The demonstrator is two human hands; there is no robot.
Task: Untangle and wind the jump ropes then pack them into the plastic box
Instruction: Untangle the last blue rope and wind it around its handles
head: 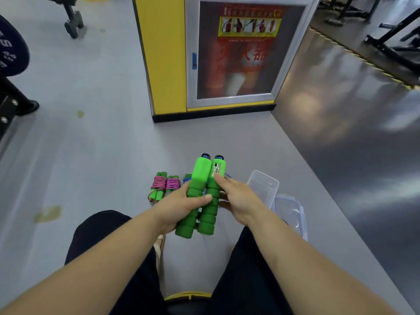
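Observation:
Two green foam jump rope handles (202, 196) stand side by side above the floor, held in front of me. My left hand (181, 206) grips the left handle, thumb across it. My right hand (236, 197) holds the right handle, thumb near its small counter window. A thin blue rope (187, 179) shows behind the handles, mostly hidden. On the floor to the left lies a wound jump rope (164, 186) with green handles and pink cord. The clear plastic box (263, 186) sits on the floor to the right, its lid (289, 215) beside it.
A yellow pillar with a fire extinguisher cabinet (236, 55) stands ahead. A dark weight plate and equipment feet (13, 64) are at the left. Gym machine frames (395, 35) line the far right. My legs in black trousers fill the bottom.

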